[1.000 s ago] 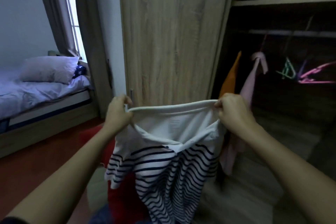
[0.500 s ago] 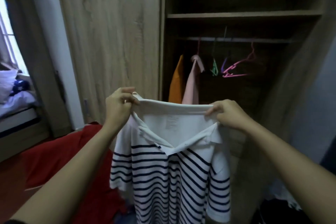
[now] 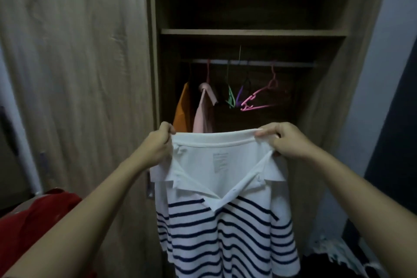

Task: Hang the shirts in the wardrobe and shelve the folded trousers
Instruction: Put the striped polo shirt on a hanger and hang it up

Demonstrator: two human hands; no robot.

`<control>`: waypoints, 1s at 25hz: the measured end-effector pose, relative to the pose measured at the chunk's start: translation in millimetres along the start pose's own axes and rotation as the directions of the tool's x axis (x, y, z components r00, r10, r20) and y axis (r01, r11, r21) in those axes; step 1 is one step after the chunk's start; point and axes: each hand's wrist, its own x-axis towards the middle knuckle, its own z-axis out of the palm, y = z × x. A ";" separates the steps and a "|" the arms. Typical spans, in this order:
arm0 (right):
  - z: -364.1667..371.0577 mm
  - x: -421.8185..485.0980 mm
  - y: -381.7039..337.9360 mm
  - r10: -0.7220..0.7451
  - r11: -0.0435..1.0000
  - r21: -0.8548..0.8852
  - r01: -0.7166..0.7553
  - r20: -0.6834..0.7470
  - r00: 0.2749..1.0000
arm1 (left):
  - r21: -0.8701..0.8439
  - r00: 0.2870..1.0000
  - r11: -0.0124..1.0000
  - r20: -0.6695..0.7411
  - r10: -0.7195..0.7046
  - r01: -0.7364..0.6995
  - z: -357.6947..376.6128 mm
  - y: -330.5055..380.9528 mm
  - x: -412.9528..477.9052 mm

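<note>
Red garment is heaped low at far left, not in play. Left hand grips the left end of the collar of the striped polo shirt, fingers curled round the fabric, arm stretched forward. The shirt hangs between both hands in front of the open wardrobe. Its collar edge is pulled level side to side, its body drops straight down, and it is on no hanger yet. Right hand pinches the right end of the collar, arm out likewise.

On the rail behind and above: orange shirt and pink shirt already hung, then green hanger, purple hanger and pink hanger, all bare. The bare hangers lie up and beyond the collar, right of its middle, so the right hand looks nearer for the reach. The left hand would then carry the shirt alone.
</note>
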 end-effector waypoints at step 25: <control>-2.5 144.3 12.6 0.018 0.997 -0.072 -0.020 -0.018 1.000 | -0.363 0.981 0.916 -0.026 -0.194 0.172 131.1 69.8 349.8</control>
